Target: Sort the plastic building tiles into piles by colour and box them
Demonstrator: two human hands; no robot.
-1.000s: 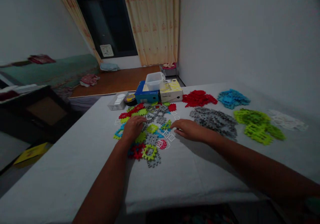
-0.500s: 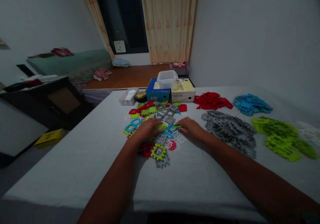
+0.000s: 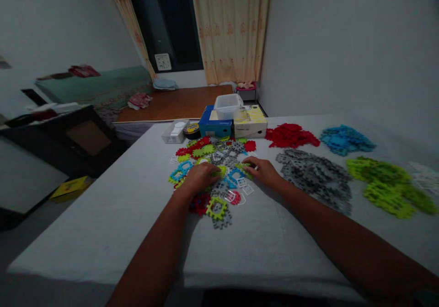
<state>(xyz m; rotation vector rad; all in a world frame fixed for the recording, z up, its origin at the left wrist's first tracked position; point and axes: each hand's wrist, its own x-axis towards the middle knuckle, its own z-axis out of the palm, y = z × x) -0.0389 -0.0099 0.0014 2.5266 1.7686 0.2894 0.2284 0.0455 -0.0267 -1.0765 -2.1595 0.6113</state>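
Open passage crosses the white tablecloth (image 3: pixel 113 215) at left and near. At far centre stand 2 obstacles, the blue box (image 3: pixel 215 130) and the yellow-and-white box (image 3: pixel 251 125). The right hand (image 3: pixel 265 172) occupies the lane between the mixed interlocking-tile pile (image 3: pixel 221 187) and the gray tile heap (image 3: pixel 312 175).

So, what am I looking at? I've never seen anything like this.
No machine: just a person's bare left hand and right hand, seen from a camera on their head. On the table lies a mixed heap of flat pieces; to its right are a red pile, blue pile, grey pile, green pile and white pile. Behind the heap stand a blue box and a yellow box, topped by a clear tub. The right hand appears to pinch a green piece; the left hand is at another green piece, though I can't tell whether it's gripped.
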